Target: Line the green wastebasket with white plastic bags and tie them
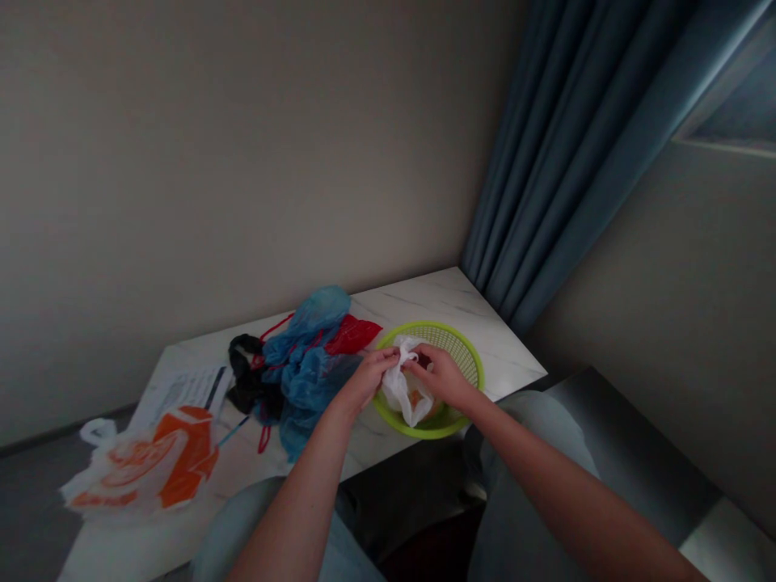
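A white plastic bag [398,390] with a gathered, knotted-looking top is between my two hands, over a lime-green basket [478,368]. My left hand [371,376] pinches the gathered top from the left. On the other side, my right hand [445,376] has its fingers closed on the same top. Something orange-brown shows through the thin plastic, but I cannot make out what it is. The basket has perforated sides and stands on the white marble-patterned table. Just left of my left hand lie crumpled blue plastic bags [306,380].
A red bag [355,334] and a black bag [246,376] lie in the blue pile. Farther left are an orange-and-white plastic bag [151,465] and a printed sheet [182,392]. The table [418,293] meets the wall behind; a blue curtain [563,145] hangs at right.
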Tool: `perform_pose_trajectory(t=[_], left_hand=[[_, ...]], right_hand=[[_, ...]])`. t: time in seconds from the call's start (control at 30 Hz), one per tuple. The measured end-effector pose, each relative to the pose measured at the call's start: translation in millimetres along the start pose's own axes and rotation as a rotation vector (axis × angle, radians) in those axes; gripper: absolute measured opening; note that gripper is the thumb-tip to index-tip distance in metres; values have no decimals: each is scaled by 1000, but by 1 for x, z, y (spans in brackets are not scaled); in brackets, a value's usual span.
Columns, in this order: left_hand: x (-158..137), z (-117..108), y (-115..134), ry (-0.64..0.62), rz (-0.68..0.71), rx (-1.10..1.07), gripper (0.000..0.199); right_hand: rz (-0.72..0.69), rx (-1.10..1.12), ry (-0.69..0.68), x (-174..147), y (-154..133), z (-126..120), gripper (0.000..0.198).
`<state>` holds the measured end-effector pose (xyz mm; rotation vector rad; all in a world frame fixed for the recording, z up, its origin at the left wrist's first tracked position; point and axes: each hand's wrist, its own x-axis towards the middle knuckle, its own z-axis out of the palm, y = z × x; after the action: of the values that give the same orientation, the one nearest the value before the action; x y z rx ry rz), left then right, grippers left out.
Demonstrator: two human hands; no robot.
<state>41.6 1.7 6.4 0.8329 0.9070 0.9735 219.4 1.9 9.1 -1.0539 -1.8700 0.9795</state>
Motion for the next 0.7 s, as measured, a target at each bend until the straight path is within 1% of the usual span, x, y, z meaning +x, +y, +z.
perform_pose_trajectory(t=[0.1, 0.2, 0.33, 0.43, 0.53, 0.7], left_hand=[[2, -2, -1, 20, 19, -12, 30], [3, -5, 1, 36, 16, -3, 29], [0, -9, 8, 3, -28, 53, 29], [-2, -13, 12, -19, -48, 150, 32], [-3, -17, 14, -12, -39, 254, 34], [-1, -23, 14, 13, -23, 365, 29]], right_hand=[[41, 77, 39, 2, 5, 1, 12], [95, 205, 51, 4, 9, 1, 12], [172, 336, 45, 7, 11, 2, 16], [203, 382, 46, 8, 12, 3, 18], [235, 402, 36, 8, 12, 3, 21], [291, 424, 17, 8, 8, 1, 21]])
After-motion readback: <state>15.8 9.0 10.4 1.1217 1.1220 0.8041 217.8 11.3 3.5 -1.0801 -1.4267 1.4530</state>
